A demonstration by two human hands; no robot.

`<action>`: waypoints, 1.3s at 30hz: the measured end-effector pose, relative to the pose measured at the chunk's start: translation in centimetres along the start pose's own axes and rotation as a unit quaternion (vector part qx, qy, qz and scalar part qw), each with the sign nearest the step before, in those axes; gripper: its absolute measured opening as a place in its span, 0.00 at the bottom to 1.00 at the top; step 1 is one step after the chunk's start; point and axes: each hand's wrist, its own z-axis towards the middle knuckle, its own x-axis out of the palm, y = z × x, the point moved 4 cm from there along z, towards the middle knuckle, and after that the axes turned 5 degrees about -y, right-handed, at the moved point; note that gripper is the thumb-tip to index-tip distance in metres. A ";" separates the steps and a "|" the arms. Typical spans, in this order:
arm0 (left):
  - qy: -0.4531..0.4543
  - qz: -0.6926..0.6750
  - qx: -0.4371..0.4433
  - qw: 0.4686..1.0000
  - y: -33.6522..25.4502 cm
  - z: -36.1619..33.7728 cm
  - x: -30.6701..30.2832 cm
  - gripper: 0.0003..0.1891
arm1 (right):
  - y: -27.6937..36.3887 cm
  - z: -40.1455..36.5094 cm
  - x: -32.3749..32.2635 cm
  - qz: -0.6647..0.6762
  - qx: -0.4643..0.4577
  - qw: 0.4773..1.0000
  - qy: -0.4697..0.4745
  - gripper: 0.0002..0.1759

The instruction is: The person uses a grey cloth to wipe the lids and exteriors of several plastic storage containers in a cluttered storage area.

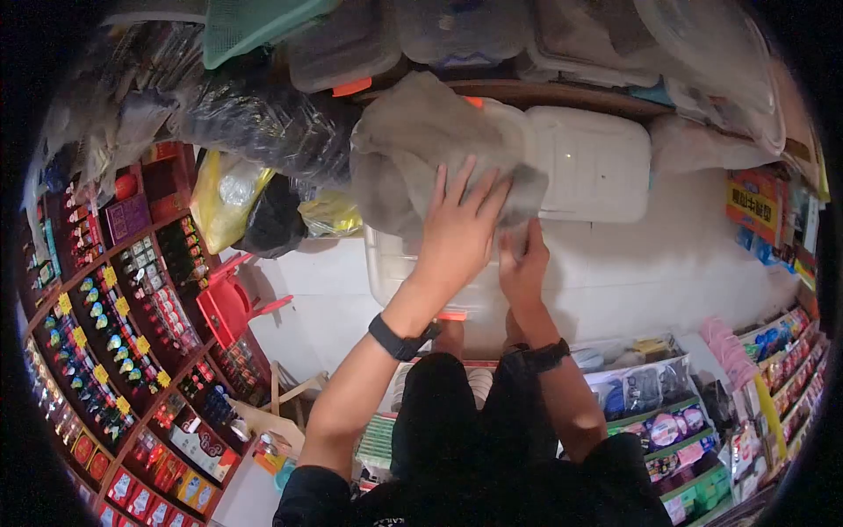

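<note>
A grey cloth (pixel 430 132) lies draped over a translucent plastic storage box (pixel 384 272) with orange latches. My left hand (pixel 461 220) rests flat on the cloth's lower part, its fingers spread. Just right of it, my right hand (pixel 525 263) is raised beside the cloth's lower edge, thumb and forefinger apart and the other fingers partly hidden. Much of the box is covered by the cloth and my hands. Another whitish plastic box (pixel 601 167) sits to the right of the cloth.
More clear bins (pixel 461 31) line a wooden shelf above. Black plastic-wrapped bundles (pixel 263 114) and a yellow bag (pixel 226 198) hang at the left, over a red plastic chair (pixel 230 303). Shelves of packaged goods (pixel 114 342) stand left; a goods rack (pixel 663 430) stands lower right.
</note>
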 end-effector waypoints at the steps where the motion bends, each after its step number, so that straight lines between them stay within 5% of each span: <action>1: 0.023 0.002 0.023 0.999 -0.2 -1.0 0.0 0.34 | 0.6 -0.1 -0.1 -0.004 -0.044 0.999 -0.013 0.34; 5: 0.052 0.048 -0.036 0.997 1.1 -3.6 -0.5 0.33 | 2.3 0.2 0.1 -0.042 -0.062 0.997 -0.030 0.33; 7: -0.038 0.095 -0.124 0.987 2.0 -3.5 -0.8 0.34 | 2.6 0.4 0.0 -0.034 -0.057 0.998 -0.021 0.34; 11: -0.055 0.097 -0.249 0.962 1.0 2.0 2.1 0.39 | 1.9 0.5 -0.1 -0.007 -0.045 0.999 -0.012 0.35; 15: -0.099 0.060 -0.237 0.965 -0.2 4.2 3.3 0.36 | 0.5 0.5 -0.1 -0.037 -0.087 0.995 -0.022 0.35; 21: -0.058 0.009 -0.064 0.996 -2.0 2.9 1.5 0.35 | -0.6 0.1 0.2 -0.002 -0.122 0.991 -0.055 0.34; 23: -0.010 -0.021 -0.002 1.000 -2.7 2.0 0.9 0.35 | -0.9 0.4 0.0 -0.006 0.031 0.998 0.062 0.36; 27: 0.007 -0.078 -0.037 0.996 -2.1 -2.4 0.8 0.36 | -1.0 0.2 0.8 0.061 -0.072 0.995 0.009 0.35; 29: 0.024 0.020 -0.079 0.996 -0.4 -4.1 0.5 0.37 | 0.4 0.3 0.4 0.023 -0.072 0.997 -0.015 0.35; 33: -0.062 0.032 -0.149 0.986 0.7 -2.3 0.6 0.37 | 0.7 0.3 0.4 0.012 -0.041 0.999 -0.011 0.36; 36: -0.127 0.063 -0.191 0.971 0.1 2.2 1.9 0.35 | 0.5 0.5 0.5 0.028 -0.101 0.993 -0.051 0.36; 39: -0.100 0.051 -0.178 0.977 -2.1 4.7 2.0 0.34 | -0.6 0.7 -0.1 -0.008 -0.076 0.997 -0.016 0.38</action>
